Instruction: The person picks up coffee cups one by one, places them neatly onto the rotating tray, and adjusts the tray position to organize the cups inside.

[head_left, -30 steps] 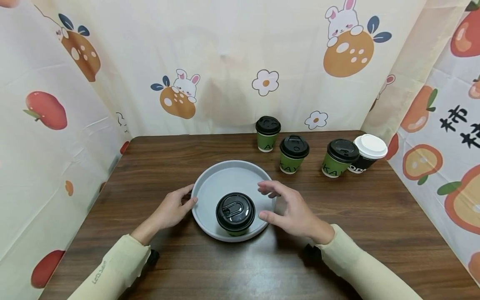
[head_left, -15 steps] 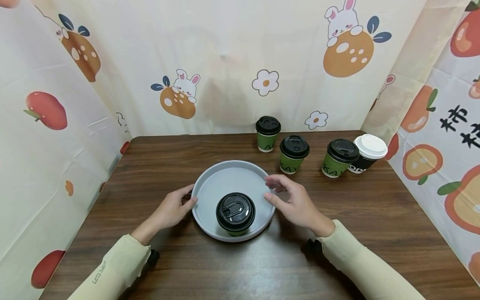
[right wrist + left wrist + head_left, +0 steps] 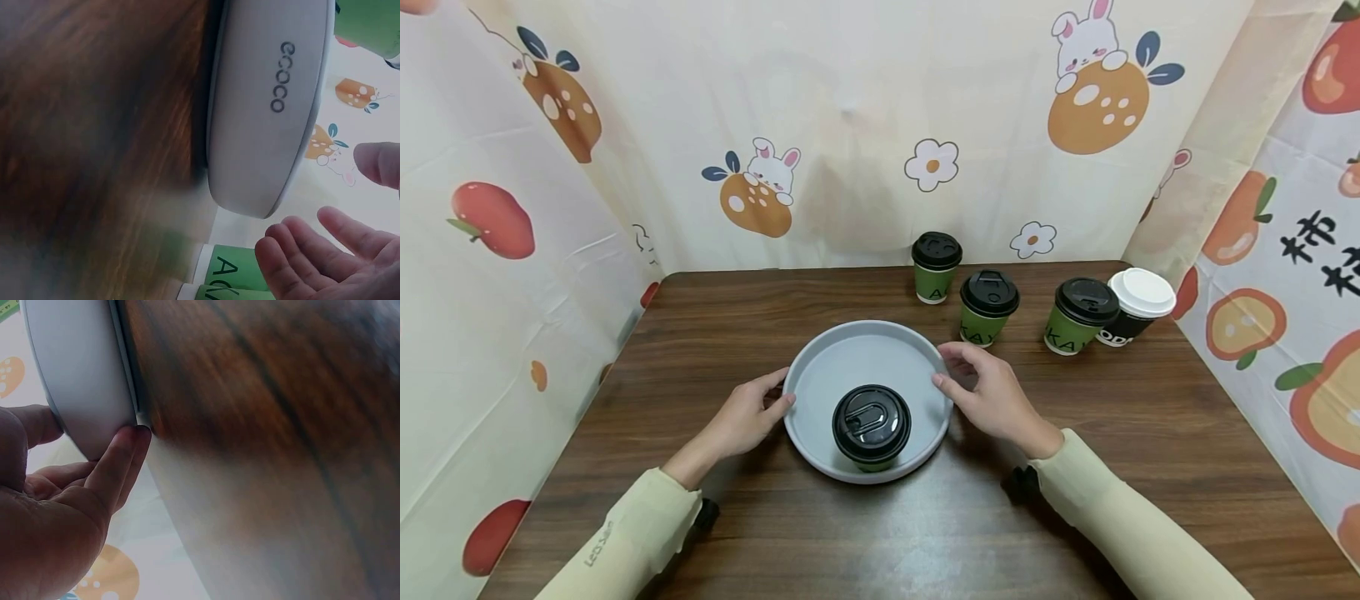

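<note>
A round grey tray (image 3: pixel 842 358) lies on the wooden table, carrying a green paper cup with a glossy black lid (image 3: pixel 871 422) near its front edge. My left hand (image 3: pixel 748 417) grips the tray's left rim. In the left wrist view its thumb is at the upper rim and its fingertips (image 3: pixel 128 434) reach the bottom edge of the tray wall (image 3: pixel 81 369). My right hand (image 3: pixel 988 396) is beside the tray's right rim, fingers relaxed and thumb apart. In the right wrist view those fingers (image 3: pixel 300 250) stand just off the wall marked "ecoco" (image 3: pixel 281 78).
Behind my right hand stand two black-lidded green cups, a rear one (image 3: pixel 936 268) and a nearer one (image 3: pixel 987 307). Farther right, another green cup (image 3: pixel 1078 317) overlaps a black cup with a white lid (image 3: pixel 1138 304). A patterned cloth (image 3: pixel 850 108) hangs along the table's back edge.
My right hand has moved from over the tray, near the cup, outward and back to the right rim. The left hand, tray and cups have stayed put.
</note>
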Motion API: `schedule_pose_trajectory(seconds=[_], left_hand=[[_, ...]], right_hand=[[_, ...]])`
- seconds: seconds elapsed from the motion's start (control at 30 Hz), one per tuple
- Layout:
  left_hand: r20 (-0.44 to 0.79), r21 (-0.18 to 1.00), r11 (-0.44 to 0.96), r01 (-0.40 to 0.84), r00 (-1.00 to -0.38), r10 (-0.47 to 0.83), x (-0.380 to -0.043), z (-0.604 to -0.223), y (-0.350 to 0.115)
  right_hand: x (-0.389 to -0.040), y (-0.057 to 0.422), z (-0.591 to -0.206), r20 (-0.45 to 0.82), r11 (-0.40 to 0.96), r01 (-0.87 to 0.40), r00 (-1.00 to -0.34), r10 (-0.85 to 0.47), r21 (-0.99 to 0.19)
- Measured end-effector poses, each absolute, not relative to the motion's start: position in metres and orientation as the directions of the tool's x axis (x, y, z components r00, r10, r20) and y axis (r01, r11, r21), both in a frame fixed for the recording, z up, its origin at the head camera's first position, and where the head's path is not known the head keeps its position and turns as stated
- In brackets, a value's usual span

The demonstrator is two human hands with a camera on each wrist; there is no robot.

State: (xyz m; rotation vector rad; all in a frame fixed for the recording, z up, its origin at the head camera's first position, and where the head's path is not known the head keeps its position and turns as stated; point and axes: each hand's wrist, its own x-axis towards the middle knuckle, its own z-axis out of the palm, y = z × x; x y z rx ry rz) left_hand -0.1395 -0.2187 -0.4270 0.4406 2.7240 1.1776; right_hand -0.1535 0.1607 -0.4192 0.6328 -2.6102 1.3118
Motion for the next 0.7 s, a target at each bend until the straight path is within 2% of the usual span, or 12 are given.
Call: schedule_pose_trajectory(seconds=[0.7], left_hand=[[0.003,0.722,0.654,0.227,-0.946,0.325,-0.139,-0.428,-0.220]], right_hand=[[-0.168,0.156,-0.423,0.122,0.633,-0.255,-0.962,-0.246,-0.731]])
